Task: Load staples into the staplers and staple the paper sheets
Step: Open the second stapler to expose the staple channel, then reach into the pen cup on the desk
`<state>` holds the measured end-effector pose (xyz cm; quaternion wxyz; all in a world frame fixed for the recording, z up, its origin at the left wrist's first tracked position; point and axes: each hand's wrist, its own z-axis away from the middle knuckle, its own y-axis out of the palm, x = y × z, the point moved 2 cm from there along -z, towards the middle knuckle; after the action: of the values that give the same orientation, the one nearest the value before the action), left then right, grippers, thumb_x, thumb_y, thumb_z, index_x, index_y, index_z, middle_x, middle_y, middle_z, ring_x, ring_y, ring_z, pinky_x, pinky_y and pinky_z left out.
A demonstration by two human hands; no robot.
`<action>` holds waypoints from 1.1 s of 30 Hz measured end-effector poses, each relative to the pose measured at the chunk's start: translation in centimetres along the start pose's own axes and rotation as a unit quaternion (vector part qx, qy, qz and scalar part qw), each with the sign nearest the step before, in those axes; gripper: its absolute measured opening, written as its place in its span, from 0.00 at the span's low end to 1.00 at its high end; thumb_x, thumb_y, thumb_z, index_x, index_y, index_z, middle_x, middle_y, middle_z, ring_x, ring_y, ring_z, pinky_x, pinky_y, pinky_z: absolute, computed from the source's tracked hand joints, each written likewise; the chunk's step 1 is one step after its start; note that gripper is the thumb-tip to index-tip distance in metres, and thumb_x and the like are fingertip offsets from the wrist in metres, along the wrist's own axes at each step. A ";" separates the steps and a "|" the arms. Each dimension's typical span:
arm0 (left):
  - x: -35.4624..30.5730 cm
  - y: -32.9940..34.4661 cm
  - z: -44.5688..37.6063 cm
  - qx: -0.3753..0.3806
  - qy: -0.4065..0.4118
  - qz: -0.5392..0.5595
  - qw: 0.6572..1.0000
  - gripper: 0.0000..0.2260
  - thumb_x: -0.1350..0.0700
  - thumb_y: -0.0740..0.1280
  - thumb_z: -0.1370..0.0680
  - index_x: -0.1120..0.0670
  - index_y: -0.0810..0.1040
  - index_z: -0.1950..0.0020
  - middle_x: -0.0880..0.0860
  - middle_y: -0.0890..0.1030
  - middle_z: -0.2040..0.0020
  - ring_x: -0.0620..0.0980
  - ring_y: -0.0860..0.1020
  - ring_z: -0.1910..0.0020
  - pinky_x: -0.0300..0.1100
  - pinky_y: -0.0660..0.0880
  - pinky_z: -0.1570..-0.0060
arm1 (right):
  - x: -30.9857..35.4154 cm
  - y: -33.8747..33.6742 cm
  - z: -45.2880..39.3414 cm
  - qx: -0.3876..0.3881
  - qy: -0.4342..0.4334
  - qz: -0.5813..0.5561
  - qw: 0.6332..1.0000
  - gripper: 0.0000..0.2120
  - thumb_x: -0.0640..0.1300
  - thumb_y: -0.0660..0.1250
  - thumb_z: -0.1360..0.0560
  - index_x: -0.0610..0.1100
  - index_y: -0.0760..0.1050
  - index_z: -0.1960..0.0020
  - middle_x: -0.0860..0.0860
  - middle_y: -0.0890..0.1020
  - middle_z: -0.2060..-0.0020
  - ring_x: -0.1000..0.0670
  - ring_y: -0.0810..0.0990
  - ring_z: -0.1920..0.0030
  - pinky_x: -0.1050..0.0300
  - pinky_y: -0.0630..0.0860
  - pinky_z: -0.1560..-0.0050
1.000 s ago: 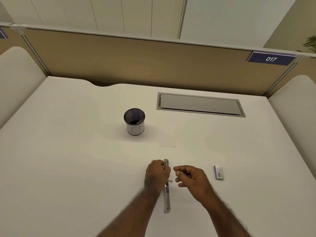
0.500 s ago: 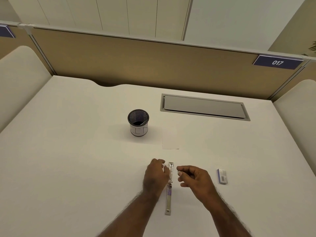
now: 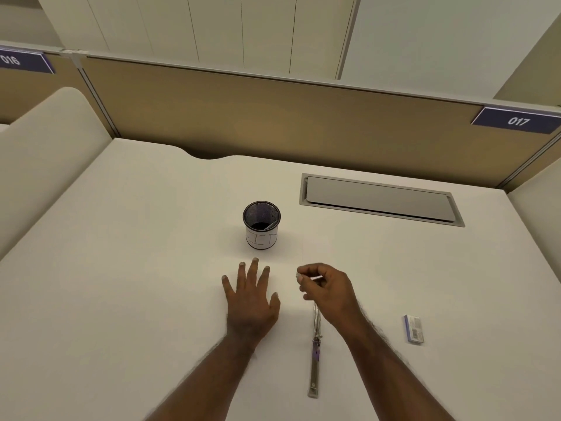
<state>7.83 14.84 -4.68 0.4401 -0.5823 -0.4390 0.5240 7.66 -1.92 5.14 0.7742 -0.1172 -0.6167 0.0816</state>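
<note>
A stapler (image 3: 314, 357) lies folded out flat on the white desk (image 3: 121, 268), running toward me; its far end is hidden under my right wrist. My left hand (image 3: 251, 302) hovers left of it, fingers spread, holding nothing. My right hand (image 3: 326, 288) is above the stapler's far end and pinches a thin pale strip of staples (image 3: 312, 278) between thumb and fingers. A small staple box (image 3: 413, 328) lies to the right. A white paper sheet (image 3: 321, 253), faint against the desk, lies beyond my right hand.
A black mesh cup (image 3: 261, 224) with a white label stands beyond my left hand. A grey cable hatch (image 3: 379, 199) is set into the desk at the back right. A tan partition (image 3: 273, 123) closes the far edge, with padded side panels left and right.
My left hand has let go of the stapler and moved left, fingers spreading. My right hand has risen slightly with the staple strip. The camera has tilted, shifting the view.
</note>
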 end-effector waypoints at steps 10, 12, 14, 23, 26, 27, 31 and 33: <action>1.3 2.2 0.3 0.038 0.023 -0.015 0.999 0.31 0.38 0.54 0.21 0.51 0.56 0.21 0.56 0.53 0.20 0.60 0.53 0.22 0.71 0.51 0.30 | 4.5 5.3 -8.4 -0.061 -0.104 0.173 0.977 0.06 0.48 0.67 0.26 0.53 0.81 0.51 0.55 0.80 0.54 0.60 0.76 0.57 0.63 0.70 0.56; 1.2 2.4 0.3 0.039 0.027 -0.012 0.999 0.31 0.38 0.54 0.21 0.50 0.56 0.21 0.55 0.53 0.20 0.60 0.52 0.22 0.71 0.51 0.30 | 4.8 6.0 -9.7 -0.061 -0.099 0.199 0.973 0.06 0.48 0.67 0.26 0.53 0.81 0.51 0.54 0.79 0.52 0.56 0.77 0.54 0.61 0.71 0.55; 1.2 2.4 0.3 0.034 0.028 -0.005 0.999 0.31 0.38 0.54 0.22 0.49 0.56 0.21 0.55 0.53 0.20 0.60 0.52 0.22 0.71 0.52 0.30 | 4.8 6.7 -11.1 -0.059 -0.084 0.218 0.971 0.06 0.49 0.67 0.26 0.53 0.81 0.51 0.53 0.80 0.51 0.53 0.79 0.52 0.58 0.74 0.53; 1.6 2.6 0.0 0.042 0.020 0.003 0.999 0.31 0.36 0.54 0.22 0.47 0.54 0.21 0.54 0.52 0.20 0.60 0.51 0.22 0.71 0.50 0.30 | 4.9 8.4 -13.4 -0.034 -0.064 0.276 0.958 0.14 0.53 0.67 0.28 0.52 0.80 0.44 0.50 0.83 0.50 0.47 0.81 0.49 0.50 0.79 0.47; 1.7 2.6 -0.1 0.050 0.019 -0.001 0.999 0.31 0.36 0.54 0.22 0.47 0.55 0.21 0.54 0.53 0.20 0.60 0.52 0.22 0.71 0.50 0.30 | 5.4 7.3 -12.5 -0.047 -0.077 0.263 0.961 0.12 0.51 0.66 0.25 0.51 0.80 0.44 0.51 0.81 0.46 0.49 0.80 0.47 0.53 0.77 0.45; 1.7 2.6 -0.1 0.056 0.016 -0.003 0.998 0.31 0.36 0.54 0.22 0.47 0.55 0.21 0.54 0.53 0.20 0.60 0.52 0.22 0.71 0.50 0.30 | 5.5 6.8 -11.9 -0.050 -0.084 0.256 0.962 0.11 0.50 0.65 0.25 0.51 0.80 0.44 0.52 0.81 0.46 0.50 0.79 0.46 0.56 0.76 0.46; 1.9 2.8 0.0 0.075 0.011 -0.005 0.997 0.30 0.37 0.53 0.22 0.47 0.57 0.22 0.54 0.55 0.20 0.60 0.54 0.22 0.72 0.51 0.31 | 4.6 4.2 -8.5 -0.061 -0.101 0.239 0.964 0.10 0.51 0.64 0.24 0.53 0.79 0.45 0.55 0.79 0.47 0.55 0.78 0.51 0.61 0.72 0.52; 2.0 2.7 0.1 0.080 0.007 -0.007 0.997 0.29 0.38 0.51 0.21 0.49 0.61 0.23 0.56 0.58 0.21 0.61 0.58 0.23 0.72 0.54 0.33 | 3.0 2.9 -6.1 -0.055 -0.098 0.231 0.966 0.11 0.52 0.63 0.23 0.54 0.78 0.43 0.57 0.78 0.46 0.57 0.79 0.54 0.61 0.74 0.52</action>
<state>7.98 16.16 -7.76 0.4922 -0.5453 -0.3968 0.5503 14.35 1.15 5.89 0.6624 -0.2903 -0.6495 0.2347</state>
